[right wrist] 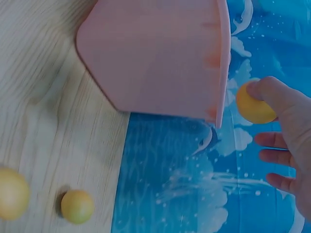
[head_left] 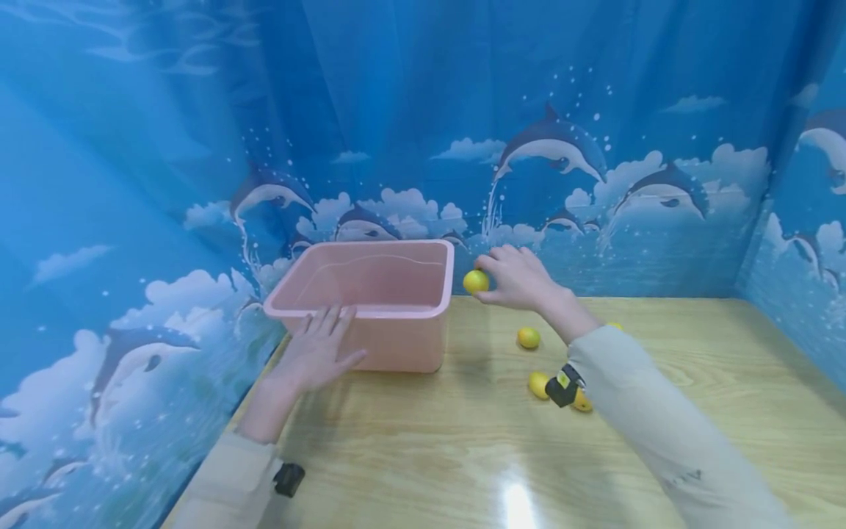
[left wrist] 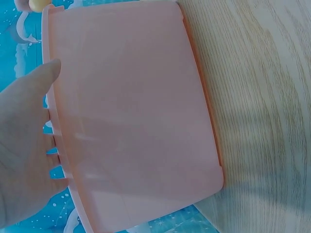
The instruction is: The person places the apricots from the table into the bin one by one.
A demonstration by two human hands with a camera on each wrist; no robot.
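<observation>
My right hand pinches a small round yellow fruit between thumb and fingers. It is raised above the table, just right of a pink plastic bin. In the right wrist view the same fruit shows beside the bin's rim, with the other fingers loosely bent below it. My left hand rests at the bin's near rim, fingers extended and thumb spread. The left wrist view has the thumb over the bin's outer wall; the fingertips are hidden beyond the rim. The bin's floor is hidden.
Right of the bin, a yellow-green fruit and several more, including one yellow fruit, lie on the wooden table, partly behind the right sleeve. A blue curtain printed with dolphins hangs behind the table and along both sides.
</observation>
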